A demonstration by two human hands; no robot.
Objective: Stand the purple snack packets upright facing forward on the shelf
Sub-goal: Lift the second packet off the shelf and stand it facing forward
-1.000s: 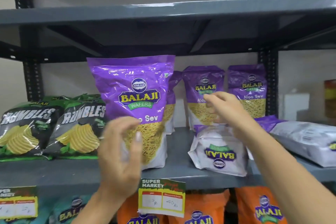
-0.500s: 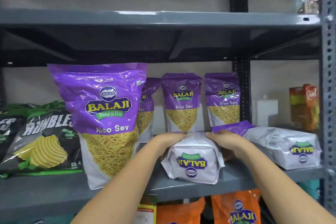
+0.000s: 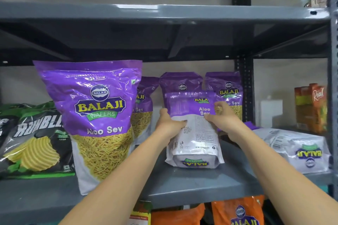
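Note:
A purple Aloo Sev packet (image 3: 193,133) stands on its base on the grey shelf (image 3: 192,182), its printed back side toward me. My left hand (image 3: 169,126) grips its left edge and my right hand (image 3: 224,120) grips its right edge, both about halfway up. A large purple packet (image 3: 98,115) stands upright facing forward at the front left. Three more purple packets (image 3: 228,91) stand upright at the back. Another packet (image 3: 300,150) lies flat on the shelf to the right, bottom toward me.
Black and green Rumbles chip bags (image 3: 36,144) lean at the left. Orange juice cartons (image 3: 311,107) stand at the far right behind a shelf post (image 3: 245,93). Orange Balaji bags (image 3: 237,212) fill the shelf below. The upper shelf (image 3: 164,12) hangs close overhead.
One second ago my left hand was at the large front packet; it let go. Both hands then took the lying middle packet and tipped it up onto its base.

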